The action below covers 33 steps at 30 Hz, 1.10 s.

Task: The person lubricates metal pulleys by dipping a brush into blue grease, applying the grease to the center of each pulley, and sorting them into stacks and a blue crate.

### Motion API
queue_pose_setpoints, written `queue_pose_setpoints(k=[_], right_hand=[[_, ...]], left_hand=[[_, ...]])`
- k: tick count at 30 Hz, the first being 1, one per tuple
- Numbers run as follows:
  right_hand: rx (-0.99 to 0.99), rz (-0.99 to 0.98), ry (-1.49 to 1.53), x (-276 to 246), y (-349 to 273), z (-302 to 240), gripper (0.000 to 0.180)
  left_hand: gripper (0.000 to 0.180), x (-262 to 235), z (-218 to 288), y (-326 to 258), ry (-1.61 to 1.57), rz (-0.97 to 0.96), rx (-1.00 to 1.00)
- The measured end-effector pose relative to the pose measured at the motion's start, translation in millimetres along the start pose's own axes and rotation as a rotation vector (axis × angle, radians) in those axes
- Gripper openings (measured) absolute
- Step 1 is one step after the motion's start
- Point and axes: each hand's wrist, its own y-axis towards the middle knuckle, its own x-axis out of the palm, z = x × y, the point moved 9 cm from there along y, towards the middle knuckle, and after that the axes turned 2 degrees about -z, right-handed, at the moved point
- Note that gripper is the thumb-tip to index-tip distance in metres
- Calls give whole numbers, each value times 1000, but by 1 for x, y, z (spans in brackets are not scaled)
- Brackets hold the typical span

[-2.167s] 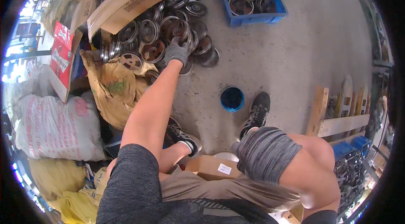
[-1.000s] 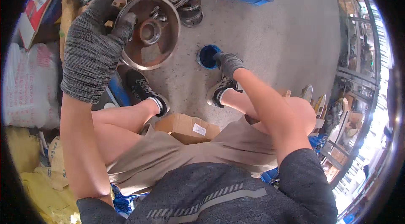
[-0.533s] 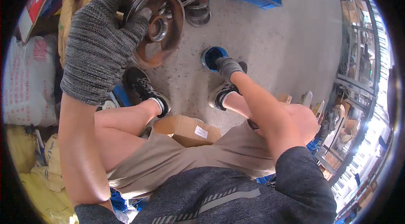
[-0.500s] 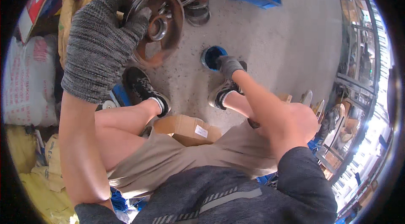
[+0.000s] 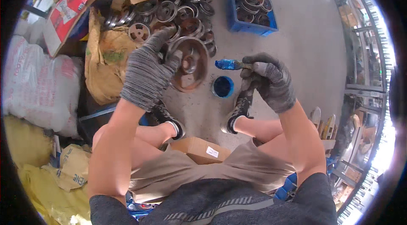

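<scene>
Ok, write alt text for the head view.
A seated person's gloved left hand holds up a rusty brown metal pulley wheel while the gloved right hand brings a blue-tipped brush toward it, above a small round tub of blue paint on the concrete floor.

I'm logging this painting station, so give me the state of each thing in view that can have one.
left hand: gloved, gripping the pulley wheel
pulley wheel: lifted, rusty brown, unpainted
right hand: gloved, gripping the brush
brush: raised, tip loaded with blue paint
paint can: open on the floor
blue crate: holding wheels
</scene>
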Motion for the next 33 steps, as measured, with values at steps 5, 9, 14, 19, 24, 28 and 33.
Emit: queue_pose_setpoints(k=[5,9,14,19,24,28,33], right_hand=[[-66,52,-34,16,-12,-6,38],[-40,37,14,20,-12,1,36],[-61,9,-4,27,-8,2,39],[-47,-55,-47,36,-6,-4,36],[-39,-308,-328,46,-8,-23,26],[-225,-251,-670,41,-17,-53,23],[-661,-349,-1105,81,-32,-70,28]], left_hand=[[37,13,8,-4,3,-10,-34],[36,17,15,-6,-37,-36,-79],[35,21,19,-11,-95,-68,-90],[33,23,17,-11,-204,-66,-62],[30,31,11,-14,-297,-243,-172],[36,25,9,-11,-251,-193,-117],[31,28,7,-12,-265,-212,-156]])
